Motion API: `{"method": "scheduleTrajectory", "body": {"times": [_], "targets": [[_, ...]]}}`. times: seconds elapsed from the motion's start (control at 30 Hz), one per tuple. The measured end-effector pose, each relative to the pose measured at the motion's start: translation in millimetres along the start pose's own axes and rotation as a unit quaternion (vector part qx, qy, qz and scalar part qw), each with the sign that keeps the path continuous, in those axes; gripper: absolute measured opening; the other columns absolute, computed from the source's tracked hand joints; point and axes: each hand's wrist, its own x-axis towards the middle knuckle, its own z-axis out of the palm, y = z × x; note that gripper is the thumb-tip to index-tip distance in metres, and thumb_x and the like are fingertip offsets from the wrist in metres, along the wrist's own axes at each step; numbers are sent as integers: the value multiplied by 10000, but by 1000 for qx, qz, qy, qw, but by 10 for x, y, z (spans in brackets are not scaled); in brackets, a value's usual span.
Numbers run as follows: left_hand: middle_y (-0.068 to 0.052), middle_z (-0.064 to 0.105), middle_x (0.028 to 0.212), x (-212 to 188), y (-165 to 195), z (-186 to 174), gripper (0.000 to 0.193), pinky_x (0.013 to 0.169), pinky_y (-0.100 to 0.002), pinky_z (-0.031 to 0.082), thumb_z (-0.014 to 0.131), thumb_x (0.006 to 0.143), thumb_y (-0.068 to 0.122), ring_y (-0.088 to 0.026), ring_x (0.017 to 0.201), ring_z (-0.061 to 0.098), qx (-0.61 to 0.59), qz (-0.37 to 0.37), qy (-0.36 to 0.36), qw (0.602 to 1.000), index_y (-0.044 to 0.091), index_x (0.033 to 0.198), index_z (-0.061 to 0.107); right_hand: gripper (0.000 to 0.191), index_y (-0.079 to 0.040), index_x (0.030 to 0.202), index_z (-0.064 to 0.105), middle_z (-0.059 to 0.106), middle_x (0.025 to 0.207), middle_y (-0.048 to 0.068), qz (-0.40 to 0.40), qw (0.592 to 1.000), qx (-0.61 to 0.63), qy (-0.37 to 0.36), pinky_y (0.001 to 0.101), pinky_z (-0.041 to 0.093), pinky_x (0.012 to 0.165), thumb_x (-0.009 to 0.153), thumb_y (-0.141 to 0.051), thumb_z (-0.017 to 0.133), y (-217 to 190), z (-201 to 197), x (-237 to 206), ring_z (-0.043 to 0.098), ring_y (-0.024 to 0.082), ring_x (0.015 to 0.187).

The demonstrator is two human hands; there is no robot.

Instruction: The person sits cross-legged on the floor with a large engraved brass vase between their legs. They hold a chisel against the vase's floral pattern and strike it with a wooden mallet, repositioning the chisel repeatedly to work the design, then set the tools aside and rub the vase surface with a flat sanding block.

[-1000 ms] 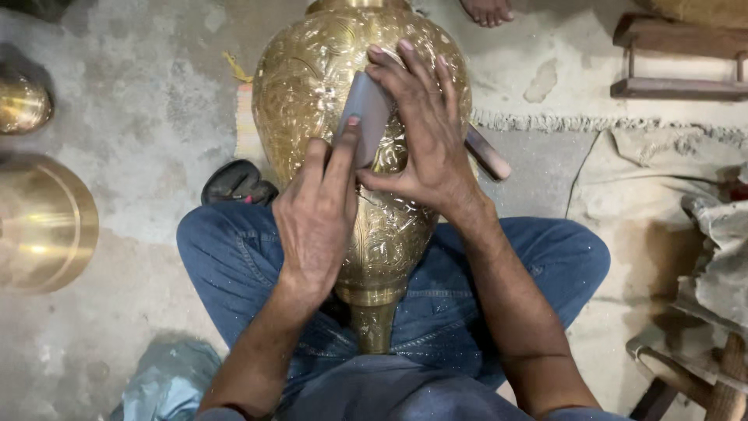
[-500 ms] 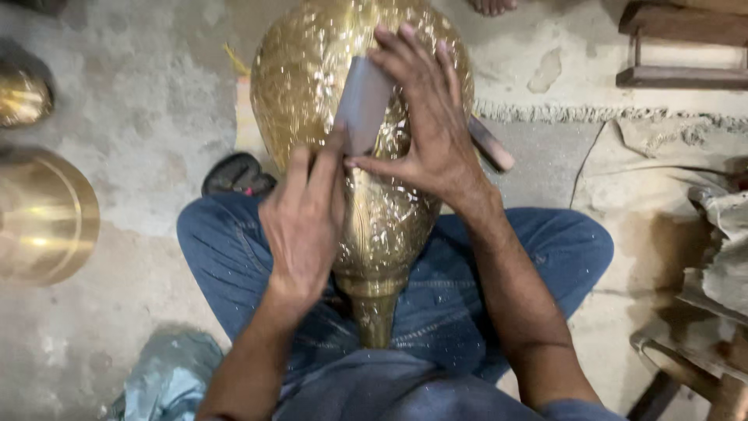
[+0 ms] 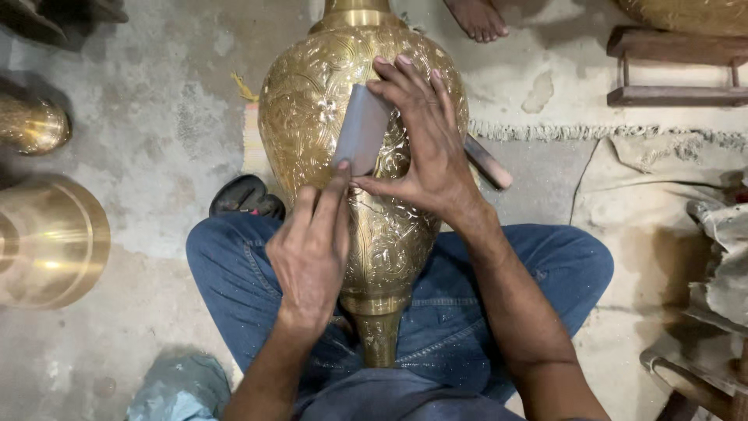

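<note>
Denim-clad legs point(image 3: 234, 265), crossed, cradle an engraved brass vase point(image 3: 366, 140) lying lengthwise in the lap, narrow foot toward the wearer and neck pointing away; the lap appears to act as a cradle that keeps the round body from rolling while both hands work the top surface. Left hand point(image 3: 310, 261) rests on the vase's lower belly, index finger stretched forward and pressing the near end of a flat grey abrasive strip point(image 3: 360, 129), other fingers curled under, so closed on nothing but pinning the strip. Right hand point(image 3: 428, 156) spreads over the shoulder of the vase, fingers flat and together along the strip's far edge, thumb toward the near corner, holding it flush to the relief. Under the right wrist a wooden handle point(image 3: 487, 162) pokes out; its working end is hidden behind the vase. A dark sandal point(image 3: 245, 196) sits just beside the left knee. Farther left, a plain brass vessel point(image 3: 51, 242) and a smaller one point(image 3: 31, 123), both cut by the frame edge. Beyond the vase neck, another person's bare foot point(image 3: 477, 17), cropped. Far right, a wooden stool point(image 3: 674, 66) and crumpled cloth point(image 3: 662, 179) on the concrete floor point(image 3: 156, 117).
</note>
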Motion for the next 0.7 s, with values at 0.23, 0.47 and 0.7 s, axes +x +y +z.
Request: {"method": "scheduleTrajectory", "body": {"times": [0.23, 0.47, 0.7], "targets": [[-80, 724, 1057, -28, 15, 21, 347, 621, -318, 607, 747, 1014, 163, -153, 739, 697, 40, -7, 0, 999, 133, 1350, 665, 1170, -177, 1587, 317, 334, 1691, 88, 25, 1000, 11, -8, 662, 93, 1323, 717, -664, 930, -40, -14, 26, 233, 306, 1611], [-97, 737, 960, -3, 2, 72, 349, 514, -298, 589, 764, 1008, 149, -149, 638, 683, 55, -8, -22, 998, 103, 1346, 691, 1159, -187, 1581, 332, 345, 1688, 85, 18, 1000, 19, -11, 635, 99, 1345, 690, -556, 975, -57, -33, 55, 256, 297, 1610], [-78, 735, 1078, -21, 6, 80, 317, 634, -312, 613, 733, 1029, 139, -163, 768, 720, 30, -14, -31, 999, 133, 1336, 655, 1121, -190, 1569, 347, 344, 1682, 100, 27, 999, 30, -20, 634, 100, 1336, 699, -541, 962, -80, -23, -13, 254, 315, 1604]]}}
